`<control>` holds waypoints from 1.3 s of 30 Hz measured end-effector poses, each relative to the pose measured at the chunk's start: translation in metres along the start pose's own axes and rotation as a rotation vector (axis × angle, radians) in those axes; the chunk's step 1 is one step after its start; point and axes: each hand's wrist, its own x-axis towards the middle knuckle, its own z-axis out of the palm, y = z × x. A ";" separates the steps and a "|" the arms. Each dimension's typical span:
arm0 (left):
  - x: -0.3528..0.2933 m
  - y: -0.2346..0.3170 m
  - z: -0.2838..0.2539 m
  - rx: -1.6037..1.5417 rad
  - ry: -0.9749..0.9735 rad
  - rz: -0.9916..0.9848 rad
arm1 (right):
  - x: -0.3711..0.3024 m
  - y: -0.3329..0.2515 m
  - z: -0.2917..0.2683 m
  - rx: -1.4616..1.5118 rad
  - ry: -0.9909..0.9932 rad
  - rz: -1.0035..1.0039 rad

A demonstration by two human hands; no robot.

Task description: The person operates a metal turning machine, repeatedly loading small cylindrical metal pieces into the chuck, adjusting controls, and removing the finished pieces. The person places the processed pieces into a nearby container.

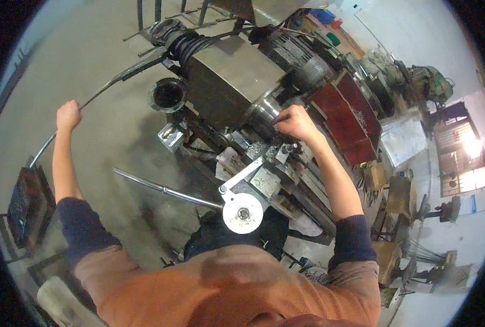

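My left hand (68,115) is out to the left, its fingers wrapped round a long thin metal rod (98,94). That rod slopes from a dark box-shaped thing low on the left up toward the far end of a lathe (237,73). My right hand (297,123) is at the shiny metal cylinder (266,109) on the lathe's front, fingers curled together against or right beside it. Whatever those fingers hold, if anything, is hidden. Below, close to my body, is a pale round disc (242,223) with a long steel bar (150,183) reaching left.
A boxy lamp (171,137) and a dark round cup (168,95) stick out left of the machine. A reddish-brown panel (347,117) stands behind my right forearm. Benches with vises (399,195) line the right wall. Metal-legged racks stand at the far end.
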 end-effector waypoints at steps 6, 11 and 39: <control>-0.013 0.137 -0.010 -0.667 0.285 0.131 | -0.056 0.022 -0.022 -0.018 0.382 -0.198; -0.045 0.249 0.109 -0.466 -0.477 0.274 | -0.182 0.049 -0.061 -0.052 0.533 0.083; -0.210 0.154 -0.025 -1.326 -0.124 -0.705 | -0.676 0.226 0.069 -0.432 0.099 1.616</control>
